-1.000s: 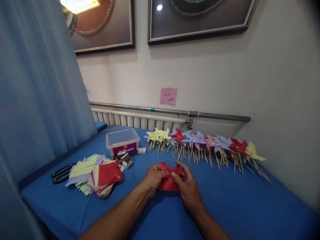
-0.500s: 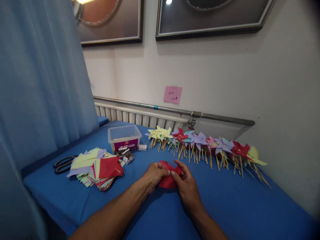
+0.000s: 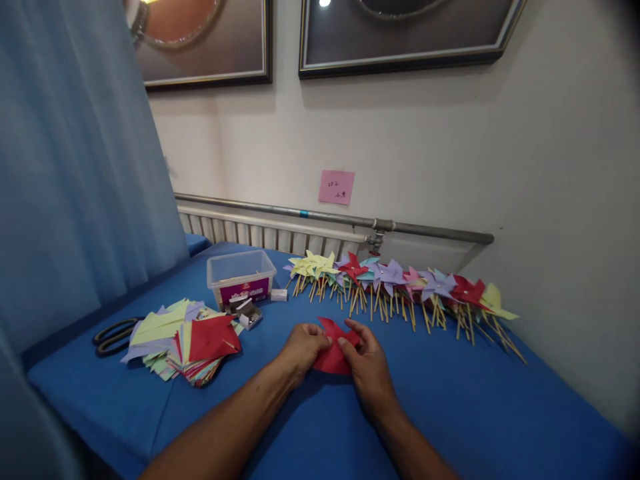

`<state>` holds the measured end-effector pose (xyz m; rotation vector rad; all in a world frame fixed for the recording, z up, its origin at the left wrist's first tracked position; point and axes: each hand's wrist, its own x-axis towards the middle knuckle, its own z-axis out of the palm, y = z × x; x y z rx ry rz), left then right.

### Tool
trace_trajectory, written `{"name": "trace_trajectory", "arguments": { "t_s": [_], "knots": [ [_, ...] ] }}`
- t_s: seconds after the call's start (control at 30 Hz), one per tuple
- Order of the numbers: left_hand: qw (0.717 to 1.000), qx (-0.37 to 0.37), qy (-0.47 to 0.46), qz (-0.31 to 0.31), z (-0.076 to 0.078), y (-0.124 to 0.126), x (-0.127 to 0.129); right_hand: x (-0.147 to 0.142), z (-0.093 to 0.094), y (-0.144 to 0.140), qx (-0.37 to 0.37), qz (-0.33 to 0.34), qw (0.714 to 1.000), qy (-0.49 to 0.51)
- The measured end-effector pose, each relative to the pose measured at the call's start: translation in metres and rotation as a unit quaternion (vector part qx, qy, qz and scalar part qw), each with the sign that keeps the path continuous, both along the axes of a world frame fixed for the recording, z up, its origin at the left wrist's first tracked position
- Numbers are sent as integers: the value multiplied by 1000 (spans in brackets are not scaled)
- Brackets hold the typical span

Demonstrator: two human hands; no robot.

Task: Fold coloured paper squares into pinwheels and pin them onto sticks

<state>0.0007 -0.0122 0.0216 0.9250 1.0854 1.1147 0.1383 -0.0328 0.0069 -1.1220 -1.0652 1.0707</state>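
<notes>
Fingers: your left hand (image 3: 301, 348) and right hand (image 3: 367, 368) both pinch the red paper (image 3: 334, 353), fingertips closed on its folded flaps.
Paper: it lies on the blue table (image 3: 475, 407), between your hands.
Left of paper: stack of coloured sheets (image 3: 186, 340), scissors (image 3: 113, 335) beyond.
Behind paper: row of pinwheels (image 3: 400, 283); clear box (image 3: 241, 277) left of them.

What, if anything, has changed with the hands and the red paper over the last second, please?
Very little. Both the left hand and the right hand keep pinching the red paper on the blue table, folding its points toward the middle; only the fingers shifted slightly. Nothing was picked up or let go. The paper stack, plastic box and row of pinwheels stayed put; only the camera moved.
</notes>
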Motion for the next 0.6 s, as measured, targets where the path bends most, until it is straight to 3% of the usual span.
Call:
{"name": "trace_trajectory", "arguments": {
  "t_s": [0.23, 0.6],
  "knots": [
    [1000, -10, -3, 1, 3, -1, 0, -1, 2, 0, 0, 1, 1000, 0],
    [999, 9, -32, -23, -4, 1, -2, 0, 2, -1, 13, 0, 1000, -16]
  ]
}}
